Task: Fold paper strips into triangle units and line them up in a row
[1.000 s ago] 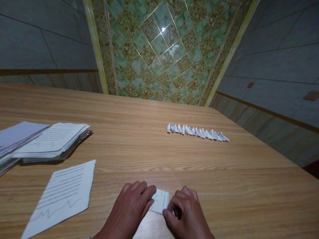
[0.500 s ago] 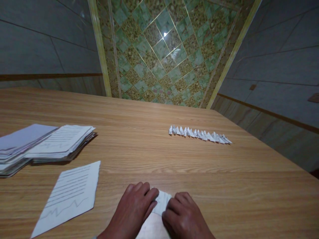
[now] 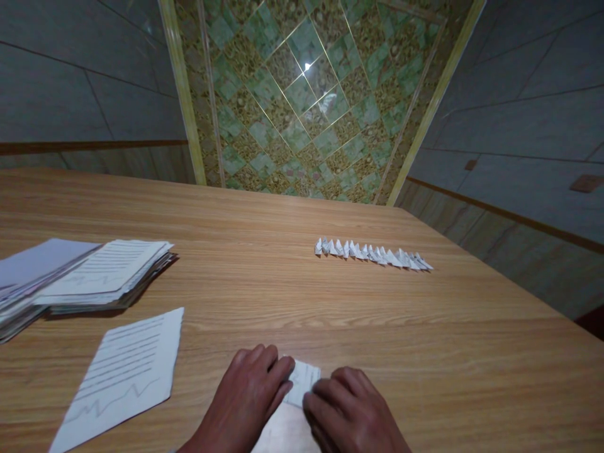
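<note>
A small folded sheet of paper (image 3: 303, 381) with faint printed lines lies on the table at the bottom middle, between my two hands. My left hand (image 3: 251, 391) pinches its left edge, thumb and fingers closed on it. At its right edge my right hand (image 3: 352, 402) has its fingers curled and pressed onto the paper. My hands cover both ends of it. To the left lies a loose sheet (image 3: 127, 371) with printed lines and a zigzag drawn near its lower edge.
A row of small folded paper pieces (image 3: 372, 253) stands on the wooden table (image 3: 236, 277) farther back to the right. Stacked papers (image 3: 101, 267) lie at the left. Behind the table are grey walls (image 3: 85, 69) and a green patterned tile panel (image 3: 306, 113).
The view has shifted slightly, so things on the table appear a little farther left. My right hand has moved slightly away from the left, baring a bit more of the folded paper.
</note>
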A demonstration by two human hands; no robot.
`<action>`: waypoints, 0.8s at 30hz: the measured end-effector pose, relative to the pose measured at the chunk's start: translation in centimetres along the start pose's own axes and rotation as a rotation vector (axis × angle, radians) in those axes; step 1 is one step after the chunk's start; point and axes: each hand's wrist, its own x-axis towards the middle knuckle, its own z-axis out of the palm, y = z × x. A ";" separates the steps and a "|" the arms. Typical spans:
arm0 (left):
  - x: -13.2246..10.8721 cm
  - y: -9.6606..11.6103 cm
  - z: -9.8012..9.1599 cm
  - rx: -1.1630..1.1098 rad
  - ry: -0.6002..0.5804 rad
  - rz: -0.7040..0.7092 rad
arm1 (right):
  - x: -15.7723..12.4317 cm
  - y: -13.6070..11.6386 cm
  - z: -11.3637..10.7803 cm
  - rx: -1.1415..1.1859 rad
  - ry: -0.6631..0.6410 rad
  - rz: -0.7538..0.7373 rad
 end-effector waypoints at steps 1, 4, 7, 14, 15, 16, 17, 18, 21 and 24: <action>0.0 -0.1 0.0 -0.003 0.006 0.004 | 0.3 -0.2 0.5 0.006 0.032 -0.008; -0.3 -0.4 0.1 -0.022 0.028 0.031 | 0.9 -0.8 1.9 -0.024 0.169 -0.026; -0.8 -0.9 0.1 -0.076 0.138 0.121 | 1.2 -0.9 1.7 -0.001 0.269 -0.007; -1.2 -1.0 -0.7 -0.177 0.204 0.318 | 1.5 -0.7 -1.7 0.267 0.120 0.307; -1.1 -0.9 -0.8 -0.210 0.203 0.327 | 1.5 -0.7 -1.6 0.280 0.105 0.328; -1.1 -0.9 -0.8 -0.245 0.202 0.334 | 1.4 -0.6 -1.3 0.288 0.082 0.324; -1.1 -0.9 -0.7 -0.276 0.202 0.340 | 1.3 -0.6 -1.0 0.292 0.053 0.296; -1.2 -0.9 -0.6 -0.299 0.201 0.344 | 1.2 -0.5 -0.6 0.288 0.019 0.251; -1.6 -1.2 -0.4 -0.336 0.173 0.348 | 0.9 -0.4 0.3 0.232 -0.075 0.094; -2.5 -1.3 -0.4 -0.327 0.146 0.347 | 0.7 -0.5 0.7 0.165 -0.122 0.050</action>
